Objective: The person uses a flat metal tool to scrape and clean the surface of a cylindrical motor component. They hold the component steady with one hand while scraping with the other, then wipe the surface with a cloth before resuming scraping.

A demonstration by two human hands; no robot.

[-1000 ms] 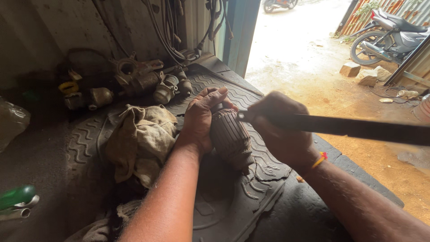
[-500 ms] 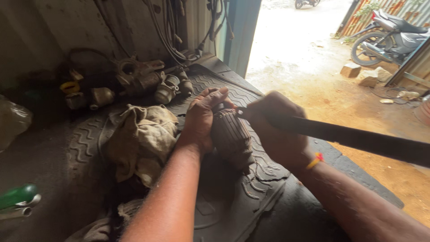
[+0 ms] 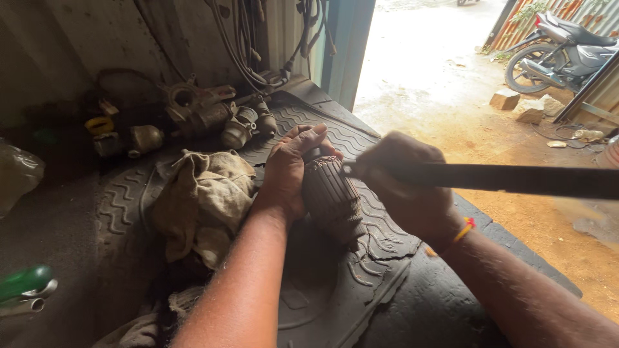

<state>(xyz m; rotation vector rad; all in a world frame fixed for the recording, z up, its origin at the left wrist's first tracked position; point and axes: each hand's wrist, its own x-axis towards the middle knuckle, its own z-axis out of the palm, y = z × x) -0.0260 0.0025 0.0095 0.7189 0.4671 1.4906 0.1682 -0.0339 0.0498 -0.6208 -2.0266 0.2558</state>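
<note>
Hands (image 3: 290, 171) around ribbed motor core (image 3: 332, 196)

Both hands close together, forearms reaching in from below.
Left hand (image 3: 288, 169) cupped, fingers stretched forward and curled over; right hand (image 3: 405, 187) clenched in a fist, wrist banded, knuckles up.

The left hand (image 3: 290, 171) covers the far end of the armature (image 3: 332, 196). The right hand (image 3: 406, 190) hides where the blade's (image 3: 503, 177) tip meets it; the blade runs off the right edge. A motorbike (image 3: 567, 51) far right is cropped.
</note>
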